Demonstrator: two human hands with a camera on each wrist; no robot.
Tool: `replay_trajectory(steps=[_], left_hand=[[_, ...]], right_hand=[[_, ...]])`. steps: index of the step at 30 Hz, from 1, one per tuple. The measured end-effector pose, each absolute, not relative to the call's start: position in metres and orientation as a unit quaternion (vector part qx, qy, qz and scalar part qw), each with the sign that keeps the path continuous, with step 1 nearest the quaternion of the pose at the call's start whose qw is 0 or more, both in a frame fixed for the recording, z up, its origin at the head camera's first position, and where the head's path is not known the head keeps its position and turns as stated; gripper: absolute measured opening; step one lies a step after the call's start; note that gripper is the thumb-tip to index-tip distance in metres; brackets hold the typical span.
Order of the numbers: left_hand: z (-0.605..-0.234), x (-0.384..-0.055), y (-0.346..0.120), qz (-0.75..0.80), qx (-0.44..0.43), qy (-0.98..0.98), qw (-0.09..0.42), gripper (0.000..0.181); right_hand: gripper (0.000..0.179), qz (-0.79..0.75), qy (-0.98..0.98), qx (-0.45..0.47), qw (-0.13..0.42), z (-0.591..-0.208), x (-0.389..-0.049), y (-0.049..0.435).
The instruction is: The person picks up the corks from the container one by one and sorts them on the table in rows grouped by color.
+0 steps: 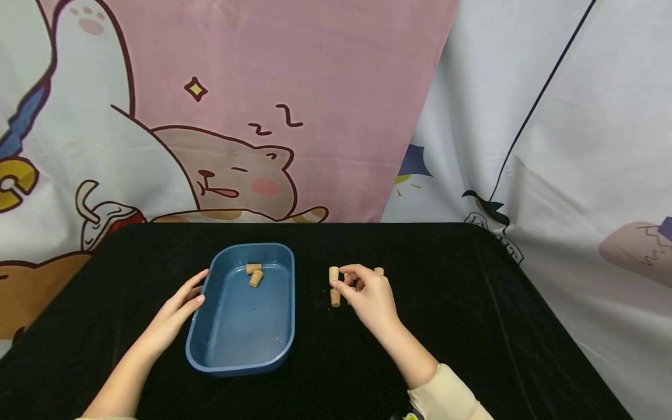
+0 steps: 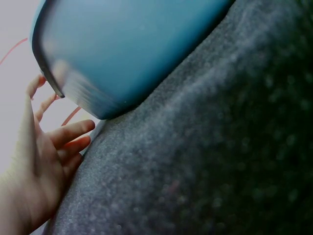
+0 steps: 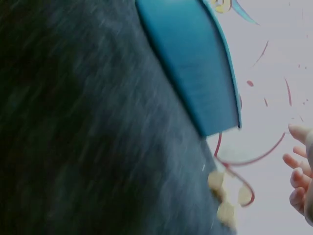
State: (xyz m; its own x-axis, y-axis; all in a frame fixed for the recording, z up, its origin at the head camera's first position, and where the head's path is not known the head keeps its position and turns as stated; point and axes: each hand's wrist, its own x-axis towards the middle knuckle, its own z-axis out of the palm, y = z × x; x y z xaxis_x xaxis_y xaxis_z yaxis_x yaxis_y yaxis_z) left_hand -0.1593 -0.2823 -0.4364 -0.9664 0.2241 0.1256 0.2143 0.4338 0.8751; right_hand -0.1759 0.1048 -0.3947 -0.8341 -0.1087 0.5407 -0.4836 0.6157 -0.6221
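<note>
My left hand [image 1: 172, 314] has its fingers fairly straight, fingertips right at the left rim of a blue plastic tub [image 1: 231, 366]. In the left wrist view, the fingers [image 2: 63, 139] spread beside the tub's outer wall. Two corks lie in the tub near its far end, one cork [image 1: 256, 278] at an angle to the other. My right hand [image 1: 374, 297] hovers over more corks, thumb and forefinger bent towards each other around a gap. Its thumb tip overlaps a pale cork [image 1: 333, 273] in the head view. No cork shows between the fingers in the right wrist view.
Another cork [image 1: 335, 298] lies just left of the right hand, and one more cork [image 1: 379, 271] peeks out behind it. Black cloth [image 1: 446, 326] covers the table. A printed curtain [image 1: 341, 146] hangs along the back edge.
</note>
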Motion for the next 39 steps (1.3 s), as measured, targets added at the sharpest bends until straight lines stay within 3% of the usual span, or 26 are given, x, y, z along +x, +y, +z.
replay_trajectory(steps=[9,18,30,39], left_hand=[[-0.44,-0.159,-0.283,0.523,0.129,0.842,0.008,0.054],[-0.441,-0.16,-0.284,0.526,0.13,0.84,0.008,0.054],[-0.439,-0.16,-0.285,0.527,0.133,0.84,0.008,0.053],[-0.44,-0.161,-0.285,0.519,0.142,0.843,-0.001,0.052]], right_hand=[[0.021,0.414,-0.858,0.228,0.203,-0.372,-0.176,0.06],[0.027,0.426,-0.863,0.252,0.1,-0.361,-0.185,0.021],[0.038,0.461,-0.86,0.219,-0.018,-0.365,-0.206,-0.015],[0.043,0.479,-0.861,0.164,-0.052,-0.373,-0.22,-0.04]])
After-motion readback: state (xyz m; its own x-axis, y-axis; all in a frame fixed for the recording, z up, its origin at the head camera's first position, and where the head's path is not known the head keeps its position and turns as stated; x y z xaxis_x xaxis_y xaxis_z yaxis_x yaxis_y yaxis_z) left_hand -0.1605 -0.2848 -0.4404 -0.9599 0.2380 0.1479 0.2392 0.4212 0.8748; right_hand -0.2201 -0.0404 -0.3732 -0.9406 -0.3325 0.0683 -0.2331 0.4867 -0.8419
